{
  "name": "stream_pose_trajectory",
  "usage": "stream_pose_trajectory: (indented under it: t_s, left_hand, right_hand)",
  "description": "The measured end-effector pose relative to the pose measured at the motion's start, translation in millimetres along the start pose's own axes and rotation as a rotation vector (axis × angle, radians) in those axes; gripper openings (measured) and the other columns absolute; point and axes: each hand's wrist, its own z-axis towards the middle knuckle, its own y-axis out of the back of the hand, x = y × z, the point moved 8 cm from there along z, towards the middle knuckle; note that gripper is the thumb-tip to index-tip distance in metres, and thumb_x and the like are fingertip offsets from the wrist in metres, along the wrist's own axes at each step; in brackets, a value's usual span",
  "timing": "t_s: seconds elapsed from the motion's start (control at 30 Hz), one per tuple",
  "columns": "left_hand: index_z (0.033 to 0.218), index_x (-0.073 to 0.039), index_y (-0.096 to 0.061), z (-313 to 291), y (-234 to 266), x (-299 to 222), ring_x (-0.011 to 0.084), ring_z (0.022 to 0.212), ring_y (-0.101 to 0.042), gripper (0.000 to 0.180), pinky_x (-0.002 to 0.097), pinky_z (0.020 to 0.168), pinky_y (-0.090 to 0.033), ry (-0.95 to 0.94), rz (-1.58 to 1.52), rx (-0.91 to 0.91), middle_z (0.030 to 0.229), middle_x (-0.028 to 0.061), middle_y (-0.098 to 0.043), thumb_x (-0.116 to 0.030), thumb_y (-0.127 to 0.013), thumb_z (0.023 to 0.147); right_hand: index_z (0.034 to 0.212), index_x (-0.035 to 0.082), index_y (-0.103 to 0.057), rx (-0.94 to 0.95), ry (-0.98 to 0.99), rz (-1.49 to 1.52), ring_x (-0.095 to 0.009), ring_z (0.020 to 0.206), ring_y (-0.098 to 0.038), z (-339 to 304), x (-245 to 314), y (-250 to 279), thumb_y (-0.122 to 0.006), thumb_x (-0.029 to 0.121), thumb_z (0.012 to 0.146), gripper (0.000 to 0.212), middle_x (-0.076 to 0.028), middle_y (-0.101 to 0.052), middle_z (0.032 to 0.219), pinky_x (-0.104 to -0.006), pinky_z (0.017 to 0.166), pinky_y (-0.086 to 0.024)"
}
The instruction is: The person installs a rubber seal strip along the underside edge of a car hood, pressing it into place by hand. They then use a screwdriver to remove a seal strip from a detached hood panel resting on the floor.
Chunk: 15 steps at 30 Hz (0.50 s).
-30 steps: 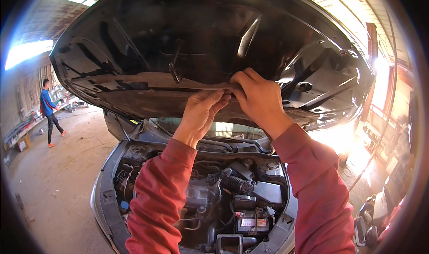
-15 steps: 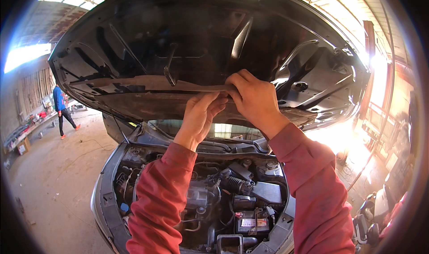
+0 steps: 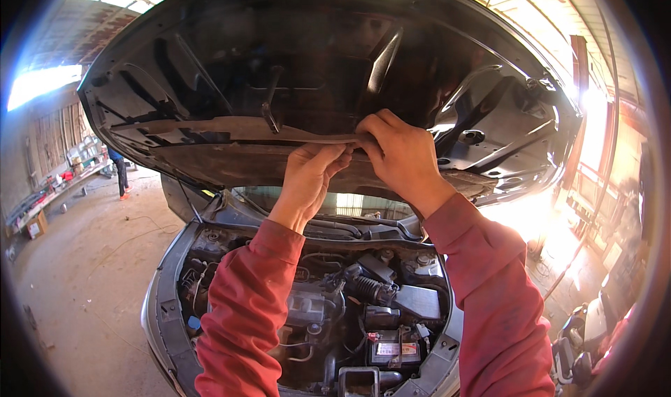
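Above the engine bay stands the raised black hood of a car. A dusty dark-brown hood liner hangs partly loose beneath it, its upper edge folded into a long flap. My left hand pinches the liner's edge near the middle, thumb against fingers. Just right of it and slightly higher, my right hand grips the same edge with fingers curled over it. The fingertips of both hands nearly meet, and what lies between them is partly hidden. Left of the hands, a metal hood latch striker juts from the hood.
Below my arms lies the engine, with a battery and an air filter box at the right. A thin strut rises at the left. Farther left, a person stands beside a cluttered bench.
My left hand has shifted slightly left and its fingers have drawn in closer. The right hand keeps its grip. The person in the background has moved right, partly behind the hood.
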Motion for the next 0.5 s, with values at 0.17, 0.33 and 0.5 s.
stream_pose_trajectory:
  t_s: [0.17, 0.33, 0.5]
  left_hand:
    - [0.107, -0.002, -0.071, -0.6, -2.4, -0.8, 0.0157, 0.095, -0.068, 0.014, 0.0288, 0.084, -0.056, 0.009, -0.001, 0.015, 0.107, 0.0107, -0.073, -0.006, -0.063, 0.097]
    - [0.108, -0.001, -0.071, -1.8, -3.1, 2.2, 0.0142, 0.091, -0.068, 0.014, 0.0288, 0.084, -0.055, 0.015, -0.007, 0.001, 0.104, 0.0096, -0.073, -0.006, -0.062, 0.097]
    - [0.102, 0.000, -0.072, -0.2, -7.8, 4.1, 0.0122, 0.087, -0.065, 0.015, 0.0275, 0.082, -0.051, -0.050, 0.133, -0.041, 0.099, 0.0088, -0.073, -0.012, -0.070, 0.094]
  right_hand:
    - [0.093, 0.013, -0.064, 0.001, -0.001, 0.030, -0.031, 0.071, -0.066, 0.5, -0.4, 0.6, -0.069, 0.013, 0.085, 0.009, -0.004, -0.063, 0.086, -0.0407, 0.059, -0.053]
    - [0.093, 0.012, -0.064, 0.019, -0.011, 0.027, -0.032, 0.071, -0.066, 1.1, -0.9, 0.5, -0.069, 0.013, 0.086, 0.009, -0.005, -0.063, 0.086, -0.0412, 0.059, -0.053]
    - [0.093, 0.013, -0.064, 0.042, -0.006, 0.014, -0.032, 0.072, -0.066, 1.5, -1.5, -0.1, -0.068, 0.014, 0.087, 0.008, -0.005, -0.063, 0.087, -0.0421, 0.059, -0.053]
